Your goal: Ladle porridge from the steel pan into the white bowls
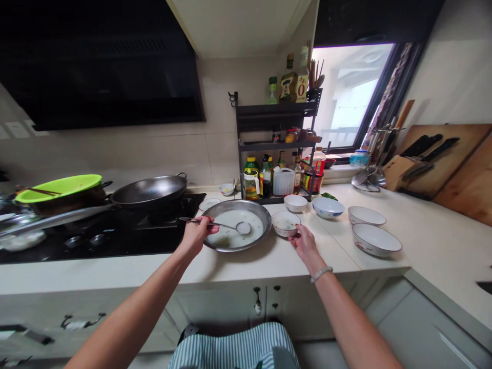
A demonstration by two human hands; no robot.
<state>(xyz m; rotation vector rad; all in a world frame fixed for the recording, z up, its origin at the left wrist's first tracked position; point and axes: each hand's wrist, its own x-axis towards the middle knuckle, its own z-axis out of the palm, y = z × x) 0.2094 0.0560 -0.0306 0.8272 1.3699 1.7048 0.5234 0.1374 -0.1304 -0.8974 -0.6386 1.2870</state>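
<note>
Closest, at six o'clock: striped cloth (234,346). At centre, a wide steel basin (232,248) on the counter (142,269), holding pale, cloudy liquid (230,239) with green flecks. Within it, towards three o'clock, the scoop of a ladle (243,228), apparently at the liquid's surface. At the basin's nine o'clock, the left hand (197,233) with fingers closed around the ladle's handle. At three o'clock, just beside the basin, a partly filled bowl (283,232), upright. At that bowl's four o'clock, the right hand (305,244) with fingers part-curled, thumb and fingertips pinched on its side.

Step in hand, by judgement: working the ladle in the liquid while steadying the bowl. For any lift from here, probably needing a level scoop, clearance over the basin's rim and a still bowl.

Farther out: more bowls (376,241) towards two and three o'clock, a bottle rack (277,110) at one, a wok (149,191) at ten.
</note>
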